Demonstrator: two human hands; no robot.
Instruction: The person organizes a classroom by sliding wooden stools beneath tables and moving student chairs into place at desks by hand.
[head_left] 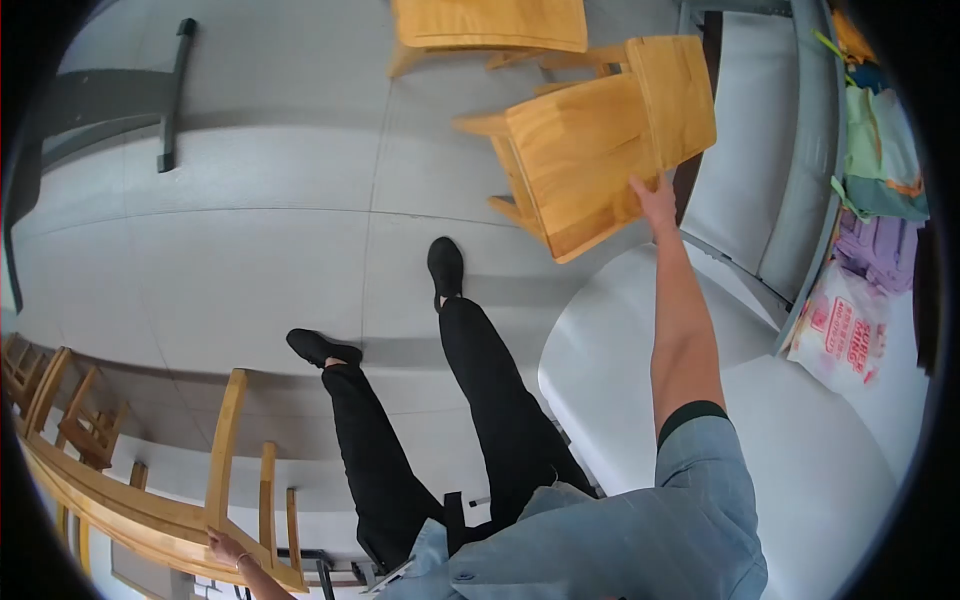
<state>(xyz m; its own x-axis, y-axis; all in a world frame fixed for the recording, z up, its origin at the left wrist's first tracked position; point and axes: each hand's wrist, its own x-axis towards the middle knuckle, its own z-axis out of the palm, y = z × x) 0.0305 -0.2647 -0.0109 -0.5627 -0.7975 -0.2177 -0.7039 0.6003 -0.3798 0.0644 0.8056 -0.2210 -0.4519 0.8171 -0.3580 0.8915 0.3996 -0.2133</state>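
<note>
My right hand (655,205) grips the edge of a light wooden chair (580,150), near where its seat and backrest meet; the thumb and a finger show at the edge. At the lower left, my left hand (228,547), with a thin band on its wrist, holds the edge of a long wooden piece of furniture (130,505), beside the foot of one of its posts. Part of that hand's grip is hidden. The two hands are far apart.
Another wooden chair (490,25) is at the top. A dark metal frame (110,100) stands upper left. On the right are a white rounded surface (640,330), a grey-framed unit (745,130), folded cloths (885,150) and a printed plastic bag (845,330). More wooden chairs (90,425) are at the left.
</note>
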